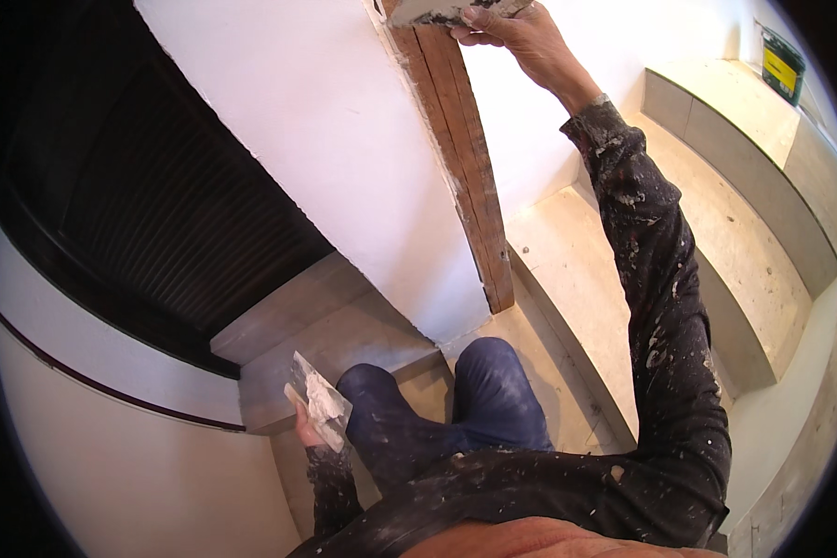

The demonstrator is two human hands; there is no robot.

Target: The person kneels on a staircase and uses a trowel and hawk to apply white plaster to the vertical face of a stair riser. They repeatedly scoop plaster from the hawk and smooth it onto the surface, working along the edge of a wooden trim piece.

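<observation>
The right hand reaches far up, clenched on a plaster-smeared trowel at the top of the wooden post against the white wall. The left hand, low by the knee, grips a putty knife caked with plaster, above the stone steps.

putty knives: 2 | hands: 2 | green can: 1
</observation>
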